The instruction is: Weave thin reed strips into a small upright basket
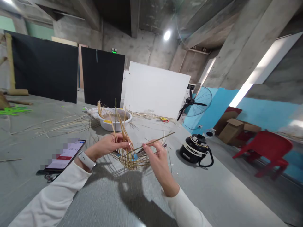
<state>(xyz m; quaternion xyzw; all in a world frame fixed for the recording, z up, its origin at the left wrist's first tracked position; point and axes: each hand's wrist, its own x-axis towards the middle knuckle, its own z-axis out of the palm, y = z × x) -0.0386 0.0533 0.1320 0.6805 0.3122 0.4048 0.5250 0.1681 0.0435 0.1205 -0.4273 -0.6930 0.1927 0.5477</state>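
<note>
A half-round basket of thin woven strips (132,164) sits on the grey table in front of me, several uprights sticking up from it. My left hand (115,145) is closed at its left rim, thumb and fingers pinching the upright strips. On the right side, my right hand (157,155) pinches a thin brownish strip (167,136) between thumb and forefinger; its free end points up and right. Small blue clips (134,156) show inside the basket between my hands. My fingers hide part of the rim.
Behind the basket stands a white basin (110,126) with strips in it. Loose strips (63,124) lie to its left. A phone (65,156) rests at left, red-and-yellow scissors (163,120) further back, a black strapped container (193,149) at right. A fan (193,101) and red chair (270,146) stand beyond.
</note>
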